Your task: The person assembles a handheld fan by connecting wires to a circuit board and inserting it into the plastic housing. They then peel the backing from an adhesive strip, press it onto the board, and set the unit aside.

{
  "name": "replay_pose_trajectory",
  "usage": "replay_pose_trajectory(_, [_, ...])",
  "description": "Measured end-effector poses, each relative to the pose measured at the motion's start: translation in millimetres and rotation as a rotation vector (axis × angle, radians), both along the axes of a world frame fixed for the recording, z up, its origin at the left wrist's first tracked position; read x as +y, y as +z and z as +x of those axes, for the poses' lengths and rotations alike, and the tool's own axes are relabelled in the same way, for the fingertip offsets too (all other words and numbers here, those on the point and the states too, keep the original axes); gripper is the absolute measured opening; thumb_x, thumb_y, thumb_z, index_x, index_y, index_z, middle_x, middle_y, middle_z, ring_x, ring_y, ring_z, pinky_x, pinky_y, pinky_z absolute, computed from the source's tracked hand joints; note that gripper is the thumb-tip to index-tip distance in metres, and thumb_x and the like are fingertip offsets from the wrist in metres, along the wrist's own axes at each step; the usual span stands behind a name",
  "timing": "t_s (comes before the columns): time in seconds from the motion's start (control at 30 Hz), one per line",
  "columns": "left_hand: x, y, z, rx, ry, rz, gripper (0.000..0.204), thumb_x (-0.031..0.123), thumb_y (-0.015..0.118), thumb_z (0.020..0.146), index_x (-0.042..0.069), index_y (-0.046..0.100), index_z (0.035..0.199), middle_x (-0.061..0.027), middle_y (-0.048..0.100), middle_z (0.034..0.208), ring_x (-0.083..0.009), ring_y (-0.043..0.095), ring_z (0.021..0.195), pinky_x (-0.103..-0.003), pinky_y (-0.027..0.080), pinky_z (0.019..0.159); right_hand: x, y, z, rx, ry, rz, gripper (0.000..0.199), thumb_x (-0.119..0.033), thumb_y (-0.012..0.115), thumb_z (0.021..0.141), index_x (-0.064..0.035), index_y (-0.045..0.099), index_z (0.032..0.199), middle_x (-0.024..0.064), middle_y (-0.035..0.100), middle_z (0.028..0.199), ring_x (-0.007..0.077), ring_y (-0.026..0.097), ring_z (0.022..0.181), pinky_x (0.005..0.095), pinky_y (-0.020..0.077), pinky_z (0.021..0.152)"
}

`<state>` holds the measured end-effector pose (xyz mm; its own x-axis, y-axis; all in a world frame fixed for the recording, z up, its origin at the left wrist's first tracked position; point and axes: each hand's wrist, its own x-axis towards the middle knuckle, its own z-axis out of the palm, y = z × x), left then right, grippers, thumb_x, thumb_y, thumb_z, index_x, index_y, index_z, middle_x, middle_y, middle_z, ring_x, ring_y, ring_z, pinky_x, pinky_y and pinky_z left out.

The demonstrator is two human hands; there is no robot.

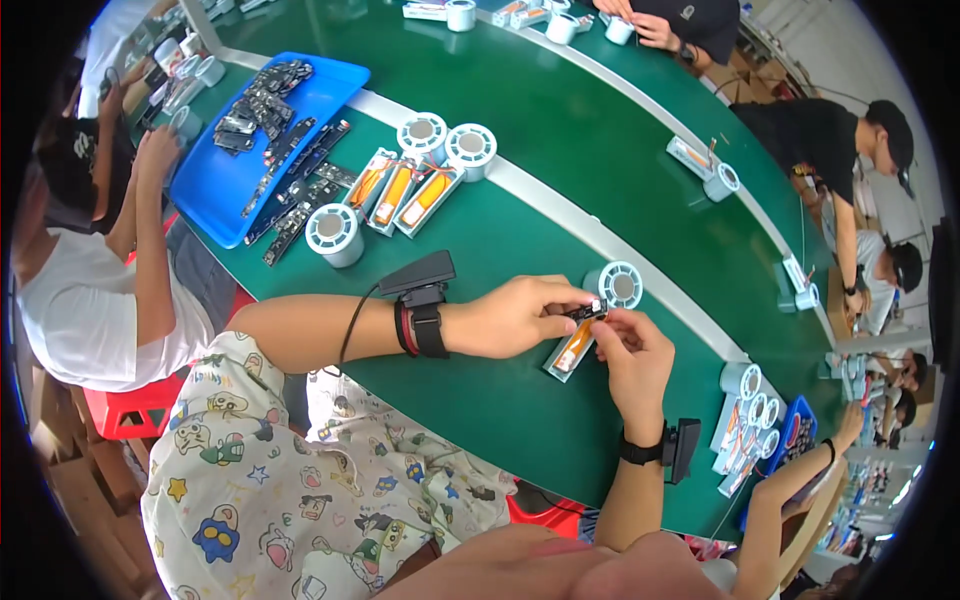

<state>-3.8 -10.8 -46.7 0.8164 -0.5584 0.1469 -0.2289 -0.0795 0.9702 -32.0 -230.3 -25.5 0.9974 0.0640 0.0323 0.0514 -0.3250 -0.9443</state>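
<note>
Board (583, 313), small and dark, sits pinched between left hand (515, 317) and right hand (630, 355), both closed on it, just below the reel (613, 286); its long axis runs hand to hand, above the orange cell (570, 350).

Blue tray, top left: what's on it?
The blue tray carries a heap of small dark circuit boards at its far end and black strips along its right edge. Whatever lies beneath the heap is hidden.
</note>
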Motion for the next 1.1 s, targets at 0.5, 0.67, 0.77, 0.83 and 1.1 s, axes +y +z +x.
replay_pose_trajectory(0.5, [0.5,6.4,3.3,0.328,-0.012,-0.002,0.040,0.010,0.065,0.098,-0.005,0.057,0.134,-0.0119,0.067,0.100,-0.0159,0.068,0.073,-0.031,0.056,0.066,30.4,20.7,-10.5,-0.485,-0.041,-0.782,0.012,-0.005,0.069,0.093,-0.0001,0.072,0.103,0.0141,0.064,0.088,0.0321,0.066,0.070,0.0374,0.0527,0.060])
replay_pose_trajectory(0.67, [-0.4,8.2,5.1,0.349,-0.026,0.001,0.039,0.011,0.065,0.097,-0.007,0.058,0.131,-0.0112,0.068,0.093,-0.0167,0.068,0.071,-0.032,0.056,0.065,37.0,29.6,-19.3,-0.384,-0.012,-0.857,0.014,-0.007,0.065,0.096,-0.0007,0.073,0.106,0.0141,0.064,0.092,0.0341,0.066,0.072,0.0397,0.0526,0.062])
replay_pose_trajectory(0.77, [2.4,8.5,3.7,0.338,-0.024,-0.012,0.039,0.011,0.066,0.097,-0.008,0.058,0.130,-0.0115,0.068,0.091,-0.0169,0.069,0.070,-0.032,0.056,0.064,37.8,29.5,-18.5,-0.365,-0.022,-0.854,0.014,-0.007,0.065,0.096,-0.0008,0.073,0.105,0.0138,0.064,0.092,0.0340,0.067,0.073,0.0398,0.0530,0.063])
replay_pose_trajectory(0.83, [2.5,7.5,4.3,0.341,-0.012,-0.017,0.040,0.012,0.066,0.096,-0.009,0.059,0.130,-0.0121,0.069,0.092,-0.0171,0.069,0.070,-0.033,0.056,0.064,34.4,25.3,-14.3,-0.375,-0.022,-0.828,0.012,-0.007,0.065,0.096,-0.0007,0.072,0.103,0.0137,0.065,0.091,0.0342,0.067,0.074,0.0396,0.0534,0.063])
replay_pose_trajectory(1.1, [7.4,8.7,6.0,0.306,-0.015,0.037,0.042,0.013,0.069,0.094,-0.010,0.060,0.129,-0.0127,0.070,0.090,-0.0172,0.070,0.068,-0.033,0.057,0.063,32.7,8.8,-5.2,-0.378,-0.136,-0.746,0.009,-0.008,0.067,0.096,-0.0007,0.070,0.098,0.0125,0.064,0.087,0.0326,0.066,0.071,0.0409,0.0528,0.061])
